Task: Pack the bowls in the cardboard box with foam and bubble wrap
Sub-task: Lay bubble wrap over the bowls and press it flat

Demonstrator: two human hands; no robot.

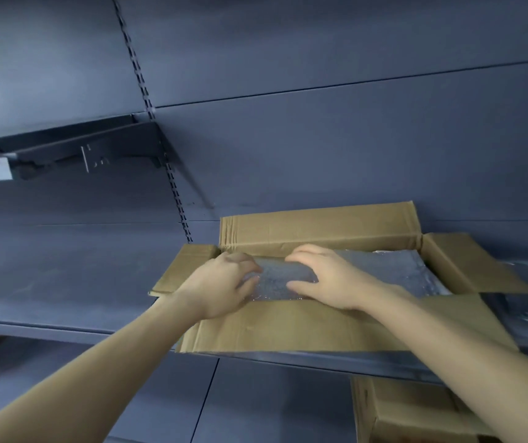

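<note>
Sitting on a dark grey shelf, the open cardboard box has its long axis running left to right along the shelf, parallel to its front edge, with its mouth facing up. Its near flap folds down toward the person and overhangs the shelf's front edge, the far flap stands up against the back panel, and the two end flaps splay outward. Inside lies a sheet of bubble wrap, stretched along the same left-to-right axis as the box. The left hand curls its fingers around the wrap's left end near the box's left wall, and the right hand grips the wrap just beside it, thumb toward the person and fingers curved over the top. Between the hands the wrap bulges as a rounded hump; whether a bowl lies beneath it cannot be told, since the film is blurred and the hands cover much of it. More crumpled clear film lies on the shelf toward its right end, cut off by the picture edge. Below the shelf, at lower right, a second cardboard box shows only in part. A bracket juts from the slotted upright at upper left.
</note>
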